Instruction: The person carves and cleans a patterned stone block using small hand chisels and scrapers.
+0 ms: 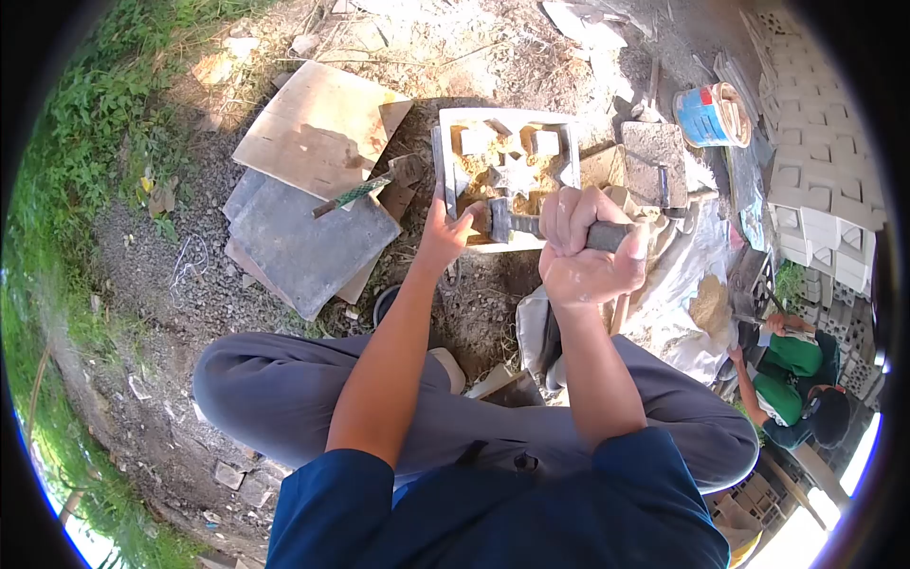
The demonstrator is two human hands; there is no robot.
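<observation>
A square pale block (507, 116) with a raised star pattern lies on the ground in front of me, with sandy yellow-brown material in its recesses. My left hand (445, 234) grips the near left corner of this block, thumb spread toward its inside. Wrapped round the handle of a hammer (524, 224) is my right hand (590, 245), just off the block's near right corner. The dark hammer head is over the near edge of the block, close to my left thumb; whether it touches the block I cannot tell.
Flat boards (313, 232) lie stacked at the left, with a green-patterned rod (353, 194) beside them. A blue and white bucket (706, 116) stands at the back right near stacked pale blocks (820, 180). Another person (796, 370) crouches at the right by a white sheet (678, 308).
</observation>
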